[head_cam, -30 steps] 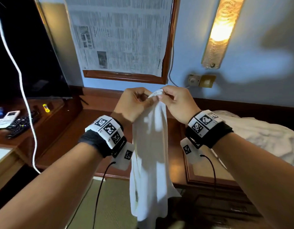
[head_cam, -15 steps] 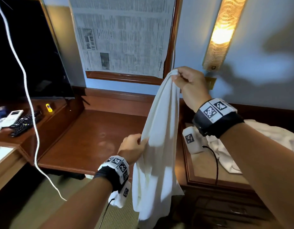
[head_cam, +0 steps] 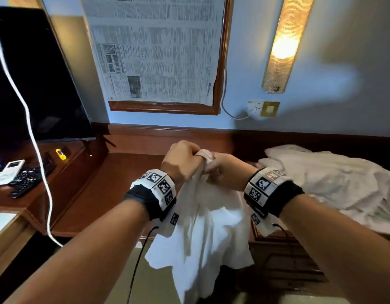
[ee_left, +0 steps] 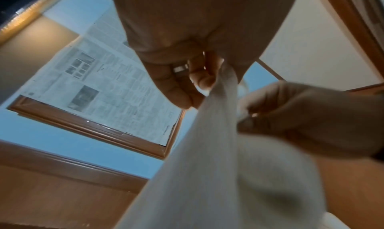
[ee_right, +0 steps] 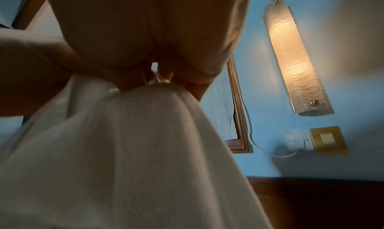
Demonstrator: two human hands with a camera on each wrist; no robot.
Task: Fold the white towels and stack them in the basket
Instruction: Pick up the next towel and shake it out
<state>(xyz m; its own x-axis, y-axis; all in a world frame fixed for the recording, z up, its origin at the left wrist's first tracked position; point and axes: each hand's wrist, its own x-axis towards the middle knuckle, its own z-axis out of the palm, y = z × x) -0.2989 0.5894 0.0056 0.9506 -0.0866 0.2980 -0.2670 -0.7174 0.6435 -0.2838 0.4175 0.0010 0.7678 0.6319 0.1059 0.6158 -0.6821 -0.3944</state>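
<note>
White towel (head_cam: pixel 203 233) hangs lengthwise straight down in front of the desk's near edge; left hand (head_cam: pixel 181 163) and right hand (head_cam: pixel 224 172) pinch its top together, knuckles touching, equally near; unfolded towel heap (head_cam: pixel 334 181) at desk's right end; desk (head_cam: pixel 115 189) bare behind; no basket in view.

desk (head_cam: pixel 115 194): bare wood | side shelf (head_cam: pixel 18 200): remotes (head_cam: pixel 18 178) | right surface: heaped white towels (head_cam: pixel 334 183)
</note>
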